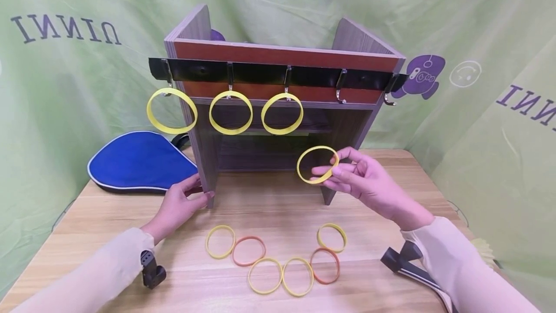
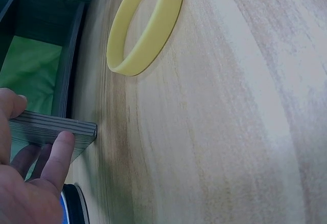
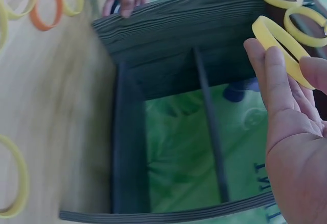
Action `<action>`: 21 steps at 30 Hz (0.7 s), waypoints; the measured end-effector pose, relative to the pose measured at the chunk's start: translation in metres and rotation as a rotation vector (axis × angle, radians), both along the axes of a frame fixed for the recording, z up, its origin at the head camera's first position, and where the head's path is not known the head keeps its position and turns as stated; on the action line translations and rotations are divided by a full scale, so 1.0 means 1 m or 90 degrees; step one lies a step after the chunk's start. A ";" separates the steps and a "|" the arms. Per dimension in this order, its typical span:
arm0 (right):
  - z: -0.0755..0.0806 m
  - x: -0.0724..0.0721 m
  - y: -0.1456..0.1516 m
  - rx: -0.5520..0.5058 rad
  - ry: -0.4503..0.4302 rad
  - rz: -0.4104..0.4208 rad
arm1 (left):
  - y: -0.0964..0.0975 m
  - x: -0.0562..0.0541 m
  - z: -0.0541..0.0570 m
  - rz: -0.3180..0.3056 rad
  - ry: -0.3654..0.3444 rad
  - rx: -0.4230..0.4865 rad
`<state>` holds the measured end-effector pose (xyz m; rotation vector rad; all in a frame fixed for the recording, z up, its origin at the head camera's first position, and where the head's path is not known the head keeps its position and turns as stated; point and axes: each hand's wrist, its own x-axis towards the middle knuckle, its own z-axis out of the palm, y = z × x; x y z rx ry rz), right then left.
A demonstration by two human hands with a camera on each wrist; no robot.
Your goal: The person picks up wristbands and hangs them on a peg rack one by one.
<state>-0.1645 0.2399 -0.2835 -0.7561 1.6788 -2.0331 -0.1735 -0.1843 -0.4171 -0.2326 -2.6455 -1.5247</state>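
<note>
Between thumb and fingers, my right hand [image 1: 365,177] pinches a yellow silicone wristband [image 1: 299,170], held in the air below the hooks. It shows also in the right wrist view, a yellow wristband [image 3: 278,40] against the fingers. My left hand [image 1: 180,204] grips the lower front edge of the wooden shelf's left side panel [image 1: 204,149], thumb and fingers on either face. Three yellow wristbands hang from the black hook rail [image 1: 260,72]: a left one [image 1: 149,110], a middle one [image 1: 211,115] and a right one [image 1: 263,117]. The two rightmost hooks carry nothing.
On the table [image 1: 182,279] in front lie several yellow wristbands [image 1: 208,245] and two orange ones [image 1: 234,255]. A blue paddle case [image 1: 139,161] lies left of the shelf. By the right forearm lies a black-and-white strap-like object [image 1: 419,274]. Green printed curtains surround the table.
</note>
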 end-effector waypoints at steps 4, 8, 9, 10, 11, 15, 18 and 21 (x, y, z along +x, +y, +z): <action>0.014 0.002 0.000 -0.043 0.024 -0.015 | 0.001 0.000 0.002 0.000 -0.008 -0.004; 0.025 0.005 -0.001 -0.083 0.041 -0.036 | 0.001 0.001 0.003 0.001 -0.017 -0.004; 0.028 0.005 -0.002 -0.094 0.043 -0.040 | 0.001 0.001 0.003 0.000 -0.014 -0.004; 0.030 0.006 -0.002 -0.105 0.046 -0.045 | 0.001 0.001 0.003 -0.001 -0.011 -0.003; 0.033 0.007 -0.003 -0.113 0.051 -0.051 | 0.001 0.001 0.003 0.000 -0.010 -0.004; 0.043 0.009 -0.006 -0.138 0.070 -0.080 | 0.001 0.001 0.003 0.002 -0.004 -0.008; 0.049 0.010 -0.008 -0.152 0.078 -0.101 | 0.001 0.002 0.003 0.004 -0.010 -0.009; 0.054 0.010 -0.011 -0.163 0.071 -0.128 | 0.000 0.001 0.002 0.006 -0.010 -0.008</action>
